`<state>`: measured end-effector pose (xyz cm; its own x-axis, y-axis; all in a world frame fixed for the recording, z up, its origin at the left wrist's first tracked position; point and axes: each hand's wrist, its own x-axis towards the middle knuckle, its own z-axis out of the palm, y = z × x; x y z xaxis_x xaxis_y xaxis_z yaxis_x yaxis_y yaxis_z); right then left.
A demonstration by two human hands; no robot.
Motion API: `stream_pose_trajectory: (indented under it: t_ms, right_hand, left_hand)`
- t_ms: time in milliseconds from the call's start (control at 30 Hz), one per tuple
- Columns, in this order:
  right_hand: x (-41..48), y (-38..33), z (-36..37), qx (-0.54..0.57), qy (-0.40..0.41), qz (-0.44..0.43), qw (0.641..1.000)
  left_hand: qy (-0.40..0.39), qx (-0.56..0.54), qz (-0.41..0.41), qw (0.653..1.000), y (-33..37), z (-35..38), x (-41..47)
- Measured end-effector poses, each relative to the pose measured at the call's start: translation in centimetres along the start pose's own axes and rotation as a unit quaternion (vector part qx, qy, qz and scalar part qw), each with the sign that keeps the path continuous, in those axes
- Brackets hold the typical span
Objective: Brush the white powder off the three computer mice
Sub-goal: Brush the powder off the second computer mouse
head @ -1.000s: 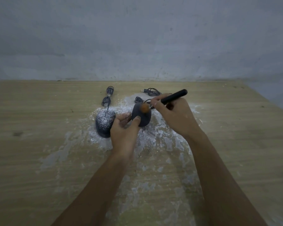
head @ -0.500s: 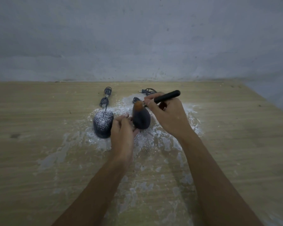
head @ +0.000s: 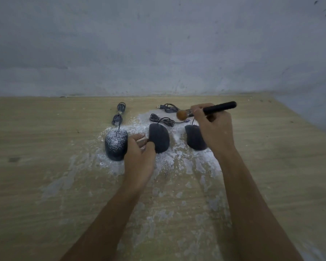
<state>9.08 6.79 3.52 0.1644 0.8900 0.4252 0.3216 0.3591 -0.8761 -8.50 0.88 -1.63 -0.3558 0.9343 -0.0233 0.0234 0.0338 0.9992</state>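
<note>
Powder coats the dusty mouse at 9 o'clock from the middle mouse my left hand grips — my right hand pinches the brush at 1 o'clock — so sweeping could fling dust onto that clean one.

mid mouse was tipped up in L hand 1 s ago, half lowered at 0.5 s, now flat on table in the powder. L hand came down w/ it: thumb on near-left edge, fingers curled at its left side. brush is off the mouse; head was on its top face, now in air beyond it, over the cables. R hand went up + right w/ brush. R mouse, prev hidden behind R hand, now partly in view.
</note>
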Motion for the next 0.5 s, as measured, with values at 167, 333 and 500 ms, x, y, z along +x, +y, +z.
stream_pose_trajectory:
  t_ms: [167,333,500]
  right_hand:
    - [0.69,0.58,-1.02,0.087,0.122,0.057,0.987]
    - [0.82,0.87,-0.79,0.101,0.124,0.066,0.985]
    - [0.76,0.93,-0.56,0.090,0.114,0.063,0.987]
  left_hand:
    - [-0.035,0.076,0.053,0.995,-0.23,-0.33,-0.31]
    - [-0.016,0.114,0.097,0.989,-0.37,0.03,0.04]
    - [-0.014,0.118,0.108,0.987,-0.62,0.52,0.60]
